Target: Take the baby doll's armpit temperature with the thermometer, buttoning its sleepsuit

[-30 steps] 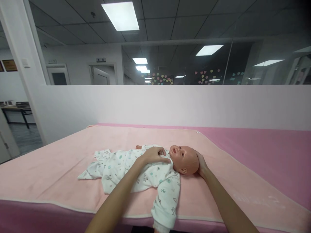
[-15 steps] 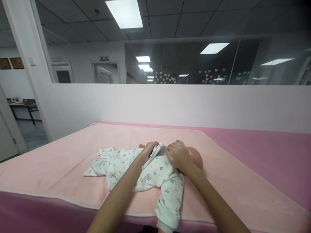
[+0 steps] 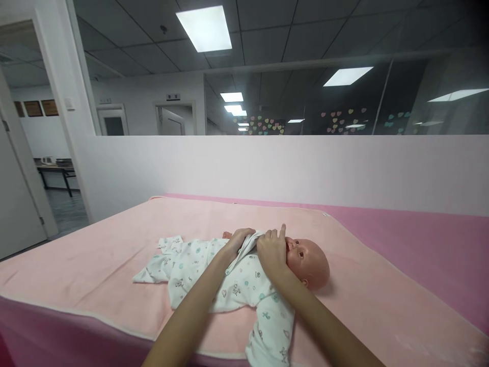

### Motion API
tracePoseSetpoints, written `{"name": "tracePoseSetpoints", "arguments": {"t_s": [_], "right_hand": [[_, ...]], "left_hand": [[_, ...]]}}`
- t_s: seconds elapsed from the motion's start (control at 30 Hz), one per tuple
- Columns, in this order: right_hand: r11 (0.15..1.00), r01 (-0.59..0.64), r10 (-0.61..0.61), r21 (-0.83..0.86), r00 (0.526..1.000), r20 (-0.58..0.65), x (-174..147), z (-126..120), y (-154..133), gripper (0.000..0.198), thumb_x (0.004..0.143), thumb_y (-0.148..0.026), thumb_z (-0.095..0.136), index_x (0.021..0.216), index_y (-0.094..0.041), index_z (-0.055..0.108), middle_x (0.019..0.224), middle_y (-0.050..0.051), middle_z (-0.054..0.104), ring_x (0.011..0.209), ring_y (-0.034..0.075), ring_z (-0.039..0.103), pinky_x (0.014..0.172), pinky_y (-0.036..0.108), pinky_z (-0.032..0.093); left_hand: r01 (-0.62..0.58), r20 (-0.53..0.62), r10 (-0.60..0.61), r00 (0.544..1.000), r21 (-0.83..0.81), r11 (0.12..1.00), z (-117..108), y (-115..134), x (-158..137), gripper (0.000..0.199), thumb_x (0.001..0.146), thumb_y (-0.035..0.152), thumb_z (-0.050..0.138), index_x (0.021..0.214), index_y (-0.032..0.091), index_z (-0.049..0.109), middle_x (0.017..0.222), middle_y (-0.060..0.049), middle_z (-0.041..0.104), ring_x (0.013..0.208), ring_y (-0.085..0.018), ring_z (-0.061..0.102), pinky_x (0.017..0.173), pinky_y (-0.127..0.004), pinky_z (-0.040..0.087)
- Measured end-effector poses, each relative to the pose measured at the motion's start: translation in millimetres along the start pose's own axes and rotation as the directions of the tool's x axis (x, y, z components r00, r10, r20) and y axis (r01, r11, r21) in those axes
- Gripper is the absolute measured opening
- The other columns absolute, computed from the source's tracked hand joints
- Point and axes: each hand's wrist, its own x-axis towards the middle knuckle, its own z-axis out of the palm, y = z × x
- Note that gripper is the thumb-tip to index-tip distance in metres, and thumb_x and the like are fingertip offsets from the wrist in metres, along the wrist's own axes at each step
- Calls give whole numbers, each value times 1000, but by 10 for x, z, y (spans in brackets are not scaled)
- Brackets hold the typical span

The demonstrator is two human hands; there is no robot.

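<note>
A baby doll point(image 3: 311, 261) lies on its back on a peach-coloured blanket point(image 3: 114, 244), head to the right. It wears a white romper point(image 3: 239, 285) with small green and grey prints; one sleeve stretches toward me and the leg ends lie flat at the left. At the chest, my left hand point(image 3: 239, 243) is closed on the romper's front edge, which is lifted in a fold. Beside the doll's chin, my right hand point(image 3: 272, 251) has its fingers curled at the collar with one finger pointing up. Its fingertips are partly hidden, but they appear to grip the cloth.
The blanket covers a pink padded surface point(image 3: 428, 244) that meets a low white wall point(image 3: 305, 168) with glass above. Leftward stand an open doorway and a white door point(image 3: 19, 199), with a table point(image 3: 57, 171) in the room beyond.
My right hand has shifted from over the doll's face toward the collar, so the face now shows. My left hand stays on the romper front. The view has turned slightly left.
</note>
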Motion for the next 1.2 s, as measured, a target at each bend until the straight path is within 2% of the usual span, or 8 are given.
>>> {"name": "tracePoseSetpoints", "arguments": {"t_s": [0.4,0.57,0.63,0.7,0.8,0.87,1.0,1.2], "right_hand": [[999,45,-44,-8,993,107,72,-30,-12,27,78,-3,40,80,-13,66,84,15,65,90,28,54,95,52,14],[977,-134,128,166,991,48,-173,-355,206,19,76,-5,42,79,-13,60,79,14,63,80,25,57,77,37,36],[873,-274,291,404,957,20,-349,-528,404,18,80,-14,41,75,-17,58,69,9,62,65,19,56,66,30,38],[670,-325,443,667,897,-8,-515,-699,595,19,81,-27,43,75,-20,59,69,6,64,61,17,57,61,28,40],[321,-229,520,919,854,31,-684,-917,756,25,77,-40,50,81,-18,62,77,6,66,69,18,61,64,28,46],[194,-184,522,964,851,57,-774,-1004,780,30,73,-44,55,82,-17,63,78,7,67,71,19,62,66,29,49],[199,-245,572,949,815,91,-1130,-912,845,33,70,-47,58,81,-17,65,80,7,68,77,21,63,69,30,51],[272,-569,642,776,708,294,-1969,-185,1293,36,69,-52,50,80,-21,63,88,6,68,88,23,61,71,27,48]], "left_hand": [[86,-1,-86,996,-99,991,2,51,-23,28,63,41,58,59,19,42,47,4,44,54,-13,50,56,-24,41],[1,-16,-1,1000,6,1000,20,61,-37,27,64,42,56,59,18,45,52,3,46,58,-13,48,56,-24,38],[-89,50,84,995,96,991,31,35,-39,29,65,44,56,59,17,46,54,3,45,57,-11,45,53,-22,35],[-159,149,132,980,187,969,52,4,-46,35,66,47,56,56,16,45,50,4,39,50,-9,38,48,-21,29],[-238,268,158,950,300,924,91,-22,-73,44,67,54,56,50,16,41,45,6,25,43,-6,24,43,-22,17],[-303,316,191,929,354,885,112,-21,-99,48,66,55,56,47,16,39,45,6,21,42,-5,21,43,-22,15],[-388,402,227,887,381,839,132,5,-137,44,69,53,54,48,14,48,44,5,29,44,-6,25,45,-22,18],[-436,438,272,857,335,835,138,15,-126,35,68,47,59,62,12,61,54,2,46,53,-8,38,50,-21,27]]}}
